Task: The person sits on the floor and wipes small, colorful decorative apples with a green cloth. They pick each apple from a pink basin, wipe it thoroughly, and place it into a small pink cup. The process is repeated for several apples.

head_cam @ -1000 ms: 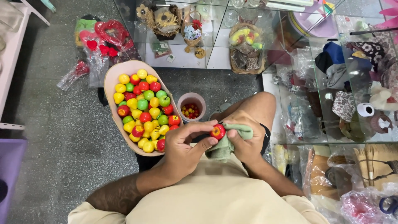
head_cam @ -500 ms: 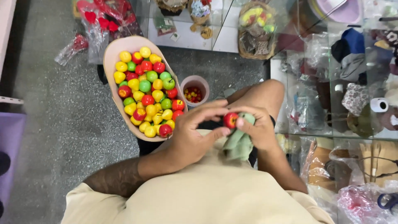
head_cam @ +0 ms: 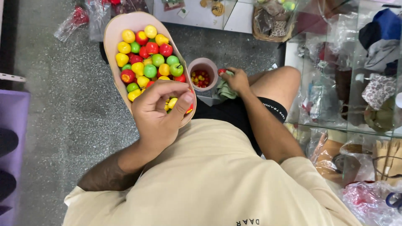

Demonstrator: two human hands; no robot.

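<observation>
The left hand (head_cam: 161, 111) hangs nearest the camera, over the near end of the oval beige tray (head_cam: 112, 31). Its fingers curl inward with the thumb extended beside them; whether they pinch one of the pieces beneath cannot be told, since the palm hides the fingertips.

The tray holds the small glossy fruit-shaped pieces in red, yellow and green (head_cam: 150, 70), heaped loosely several deep. Judged by their shine and rounded form, they are hard, smooth and light. A smooth round surface tends to slip, so the secure grip is a pinch across the widest part with thumb and two fingertips. The thin stems seen on some pieces look fragile and are a poor place to take hold. A loose heap may roll when disturbed; lifting from the top layer is the safer approach.

Just beyond the tray, the small round pink cup (head_cam: 202, 73) stands on the grey speckled floor (head_cam: 63, 92) and contains much smaller red and yellow pieces.

Beside the cup, the right hand (head_cam: 236, 79) rests by the knee. It is closed around the crumpled pale green cloth (head_cam: 226, 90), with one red fruit piece (head_cam: 221, 71) held at its fingertips. The cloth is soft and limp and is easily gathered anywhere.

Farther off, the woven basket (head_cam: 272, 21) and the glass-fronted shelves (head_cam: 347, 75) hold assorted bagged items.
</observation>
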